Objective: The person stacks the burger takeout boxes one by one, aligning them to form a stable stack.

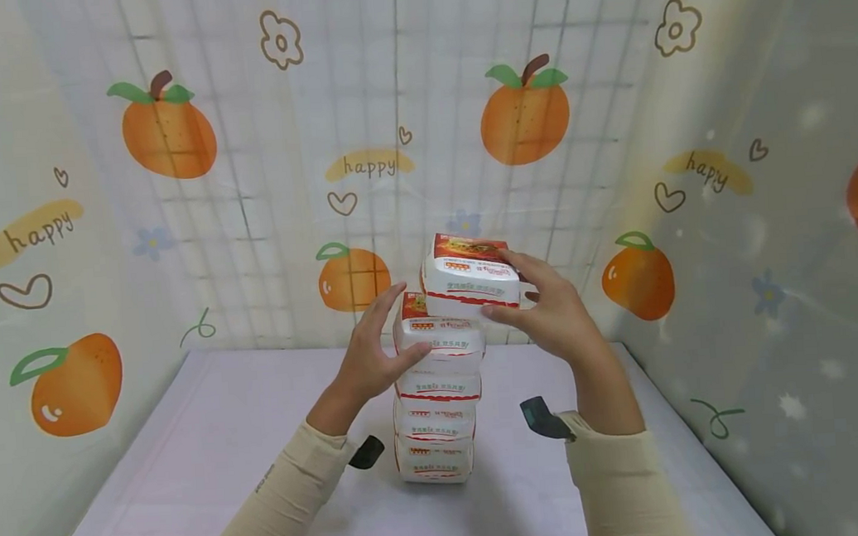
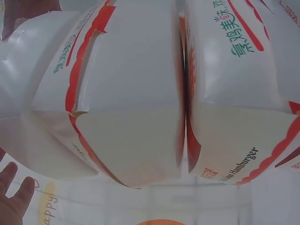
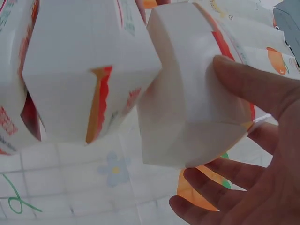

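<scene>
A column of several white hamburger boxes (image 1: 436,429) with red trim stands on the table. My right hand (image 1: 561,317) holds another hamburger box (image 1: 469,278) at its right side, thumb on the front. This box sits slightly tilted and offset to the right over the column's top box (image 1: 445,343); the right wrist view shows its bare underside angled beside the stack. My left hand (image 1: 366,359) is at the column's upper left, thumb against the top box's front. Its other fingers (image 2: 16,197) are spread and fairly straight, apart from the box in the left wrist view.
A pale cloth covers the table (image 1: 262,446). Behind it hangs a curtain (image 1: 262,230) printed with oranges, with a wire grid showing through. A grey-white curtain (image 1: 815,341) closes the right side. Dark camera mounts (image 1: 546,419) sit at both cuffs.
</scene>
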`<move>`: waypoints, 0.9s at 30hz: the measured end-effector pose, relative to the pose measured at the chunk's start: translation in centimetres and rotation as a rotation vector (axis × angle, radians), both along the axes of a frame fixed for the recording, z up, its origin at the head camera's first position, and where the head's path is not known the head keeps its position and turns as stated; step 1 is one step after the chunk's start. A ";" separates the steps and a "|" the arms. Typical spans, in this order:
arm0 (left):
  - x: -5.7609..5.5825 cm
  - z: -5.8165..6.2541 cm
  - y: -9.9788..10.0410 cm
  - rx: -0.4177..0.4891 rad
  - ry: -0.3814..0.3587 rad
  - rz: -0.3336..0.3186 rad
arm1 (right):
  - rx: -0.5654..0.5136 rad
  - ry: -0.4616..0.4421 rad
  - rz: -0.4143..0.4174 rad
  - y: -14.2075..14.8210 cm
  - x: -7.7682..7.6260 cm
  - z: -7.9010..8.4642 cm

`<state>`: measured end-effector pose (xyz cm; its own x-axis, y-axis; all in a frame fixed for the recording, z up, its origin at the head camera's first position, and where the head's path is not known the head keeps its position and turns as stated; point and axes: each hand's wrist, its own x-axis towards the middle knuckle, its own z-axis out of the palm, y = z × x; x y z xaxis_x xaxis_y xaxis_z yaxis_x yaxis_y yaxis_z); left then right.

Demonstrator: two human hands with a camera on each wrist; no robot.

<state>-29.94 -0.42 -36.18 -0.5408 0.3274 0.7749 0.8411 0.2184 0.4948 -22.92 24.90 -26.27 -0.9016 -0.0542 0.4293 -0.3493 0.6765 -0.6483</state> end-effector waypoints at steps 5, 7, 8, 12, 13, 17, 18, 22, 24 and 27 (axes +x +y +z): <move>0.0 0.2 0.0 -0.004 -0.004 0.000 | -0.002 0.010 0.017 -0.8 -0.1 -0.1; 0.0 0.3 0.0 -0.005 -0.001 -0.004 | -0.002 0.010 0.023 -1.1 -0.1 -0.1; 0.0 0.4 0.0 -0.005 0.001 -0.006 | 0.001 0.009 0.026 -1.3 -0.1 -0.1; 0.0 0.5 0.0 0.000 0.012 -0.016 | 0.010 0.010 0.034 -1.7 0.0 -0.2; 0.0 0.5 0.0 0.000 0.014 -0.015 | 0.011 0.011 0.036 -1.8 0.0 -0.2; 0.0 0.5 -0.1 0.004 0.021 -0.009 | 0.014 0.014 0.035 -2.0 0.0 -0.2; 0.0 0.5 -0.1 0.005 0.020 -0.008 | 0.016 0.014 0.033 -2.1 0.0 -0.3; 0.0 0.4 -0.2 0.008 0.025 -0.009 | 0.022 0.008 0.026 -2.2 -0.1 -0.4; 0.0 0.4 -0.2 0.010 0.029 -0.014 | 0.021 0.007 0.024 -2.3 -0.1 -0.5; -0.1 0.4 -0.3 0.016 0.043 -0.024 | 0.022 0.004 0.025 -2.5 -0.2 -0.6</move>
<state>-30.01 -0.76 -35.76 -0.4988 0.3273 0.8025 0.8667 0.1906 0.4610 -23.11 22.42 -26.90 -0.8982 -0.0859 0.4311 -0.3685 0.6819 -0.6319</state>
